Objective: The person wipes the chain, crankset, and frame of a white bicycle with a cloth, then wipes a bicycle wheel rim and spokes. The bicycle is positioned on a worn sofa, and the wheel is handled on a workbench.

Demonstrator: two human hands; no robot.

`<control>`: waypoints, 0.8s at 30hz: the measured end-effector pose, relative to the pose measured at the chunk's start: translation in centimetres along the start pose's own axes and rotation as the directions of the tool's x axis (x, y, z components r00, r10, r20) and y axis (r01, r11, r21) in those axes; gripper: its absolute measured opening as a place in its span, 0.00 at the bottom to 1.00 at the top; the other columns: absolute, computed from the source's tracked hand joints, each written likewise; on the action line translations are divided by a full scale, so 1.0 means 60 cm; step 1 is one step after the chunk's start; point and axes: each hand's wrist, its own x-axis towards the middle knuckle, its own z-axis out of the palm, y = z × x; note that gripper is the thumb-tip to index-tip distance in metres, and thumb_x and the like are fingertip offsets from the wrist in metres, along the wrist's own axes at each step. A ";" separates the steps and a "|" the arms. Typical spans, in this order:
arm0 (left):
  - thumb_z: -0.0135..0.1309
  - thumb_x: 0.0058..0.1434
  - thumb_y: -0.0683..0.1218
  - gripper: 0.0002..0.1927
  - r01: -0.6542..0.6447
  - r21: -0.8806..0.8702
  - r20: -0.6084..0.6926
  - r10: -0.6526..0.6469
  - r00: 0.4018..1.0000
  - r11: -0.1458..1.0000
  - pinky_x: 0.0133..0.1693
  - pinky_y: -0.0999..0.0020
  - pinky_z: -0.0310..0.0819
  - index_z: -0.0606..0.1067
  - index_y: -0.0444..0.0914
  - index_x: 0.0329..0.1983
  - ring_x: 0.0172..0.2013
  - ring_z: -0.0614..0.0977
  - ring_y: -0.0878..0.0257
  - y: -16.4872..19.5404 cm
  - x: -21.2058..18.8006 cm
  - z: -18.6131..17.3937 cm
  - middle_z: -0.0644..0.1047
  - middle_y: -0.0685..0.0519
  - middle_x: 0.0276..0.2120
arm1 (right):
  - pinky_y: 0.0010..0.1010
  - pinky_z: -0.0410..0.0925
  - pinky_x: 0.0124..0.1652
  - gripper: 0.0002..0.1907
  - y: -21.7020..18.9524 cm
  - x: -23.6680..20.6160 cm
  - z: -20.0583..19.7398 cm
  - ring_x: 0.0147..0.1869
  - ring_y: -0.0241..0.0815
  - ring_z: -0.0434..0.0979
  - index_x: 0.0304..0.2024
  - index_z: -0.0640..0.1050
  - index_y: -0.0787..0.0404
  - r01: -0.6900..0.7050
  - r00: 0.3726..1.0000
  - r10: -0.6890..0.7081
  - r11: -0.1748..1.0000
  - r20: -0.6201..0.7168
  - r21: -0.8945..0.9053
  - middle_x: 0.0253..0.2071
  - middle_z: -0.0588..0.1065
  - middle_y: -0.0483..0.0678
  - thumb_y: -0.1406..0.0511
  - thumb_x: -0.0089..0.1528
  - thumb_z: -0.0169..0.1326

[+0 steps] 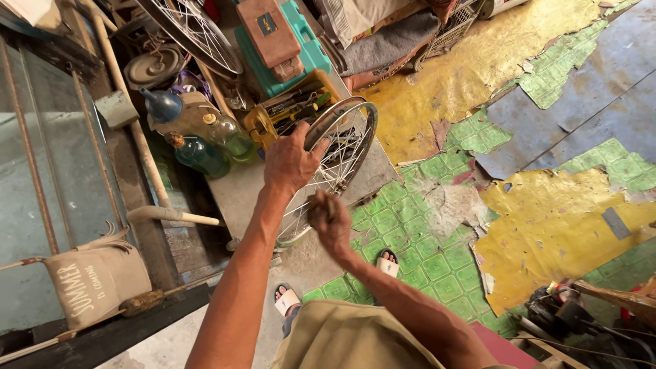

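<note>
Two bare hands on a spoked silver bicycle wheel [338, 154] standing upright.
The left hand [290, 160] grips the wheel's top rim; the right hand [329, 217] is closed around a small dark tool at the spokes, at the grey bench's [239, 195] front edge, beside green glass bottles [205, 154].

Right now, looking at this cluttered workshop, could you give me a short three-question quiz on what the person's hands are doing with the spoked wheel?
1. True or false: the left hand grips the rim of the silver spoked bicycle wheel.
2. Which hand is nearer the wheel's spokes low down: A) the left hand, B) the right hand?
3. Fill in: beside the wheel stand plastic bottles of ____ liquid.

Key: 1 true. 2 B; it is closed around something small that cannot be made out. 3 green.
</note>
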 end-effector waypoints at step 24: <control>0.52 0.65 0.60 0.19 0.061 -0.092 0.115 -0.050 0.992 0.994 0.36 0.51 0.80 0.73 0.40 0.44 0.32 0.87 0.47 0.042 -0.014 0.003 0.82 0.44 0.29 | 0.37 0.70 0.36 0.10 -0.069 -0.008 0.014 0.37 0.46 0.75 0.47 0.78 0.64 0.384 0.923 -0.288 0.751 0.256 -0.537 0.34 0.77 0.51 0.75 0.63 0.55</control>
